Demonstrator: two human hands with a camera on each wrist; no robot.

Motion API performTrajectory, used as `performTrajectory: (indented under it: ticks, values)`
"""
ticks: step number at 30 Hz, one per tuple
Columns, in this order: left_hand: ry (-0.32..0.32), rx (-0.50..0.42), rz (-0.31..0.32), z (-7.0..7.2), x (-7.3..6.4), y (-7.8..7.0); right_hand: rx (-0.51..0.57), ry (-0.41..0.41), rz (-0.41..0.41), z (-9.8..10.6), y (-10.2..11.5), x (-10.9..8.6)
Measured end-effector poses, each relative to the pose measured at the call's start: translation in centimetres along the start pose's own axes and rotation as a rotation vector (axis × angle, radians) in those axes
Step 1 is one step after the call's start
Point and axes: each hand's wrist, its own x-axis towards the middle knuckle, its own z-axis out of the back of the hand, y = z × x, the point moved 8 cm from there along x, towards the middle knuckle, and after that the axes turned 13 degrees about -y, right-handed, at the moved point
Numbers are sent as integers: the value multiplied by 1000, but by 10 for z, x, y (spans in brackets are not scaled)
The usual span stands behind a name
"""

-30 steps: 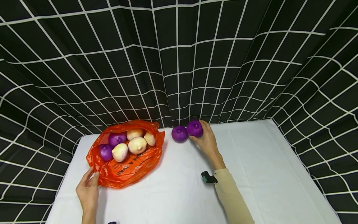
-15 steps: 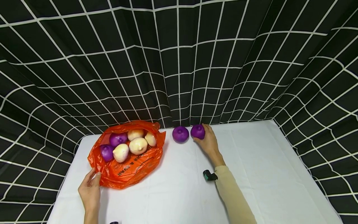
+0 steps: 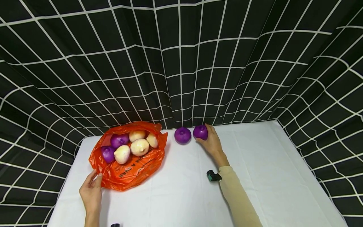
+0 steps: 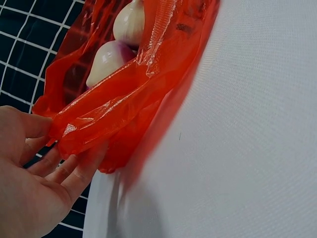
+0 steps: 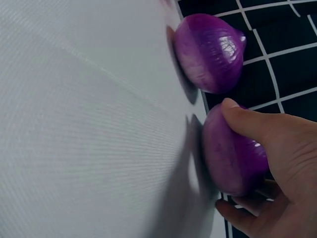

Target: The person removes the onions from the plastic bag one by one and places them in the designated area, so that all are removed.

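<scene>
At the table's back edge my right hand [image 3: 211, 141] grips a purple onion [image 3: 200, 132], thumb on one side and fingers on the other. Just left of it, a small gap apart, sits a second purple onion [image 3: 182, 136]; both onions also show in the right wrist view. My left hand [image 3: 91, 192] pinches the rim of an orange plastic bag [image 3: 133, 176] at its near left corner. Inside the bag's open mouth lie several onions, among them a purple onion [image 3: 108, 154] and a pale onion [image 3: 139, 147]. The left wrist view shows the thumb and fingers [image 4: 79, 173] around the bag's edge.
A white cloth covers the table [image 3: 255, 164]. Black curtain with a white grid [image 3: 181, 63] rises behind the table and along both sides. A small dark device [image 3: 213, 176] sits at the right wrist.
My right hand has shifted the gripped onion slightly right and nearer, so a gap now parts it from the other purple onion. The left hand still holds the bag.
</scene>
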Motion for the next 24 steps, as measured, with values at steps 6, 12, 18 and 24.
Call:
performTrajectory:
  ticks: [6, 12, 18, 24]
  values:
    - [20, 78, 13, -9, -28, -50, -16, -40, 77, 11, 8, 0]
    - [28, 59, 21, -11, -33, -62, -42, -49, 145, 15, 18, 0]
    - [26, 58, 39, -10, -31, -60, -63, -50, 200, 19, 33, 2]
    - [24, 69, 37, -9, -31, -61, -8, -160, 336, 38, 73, 2]
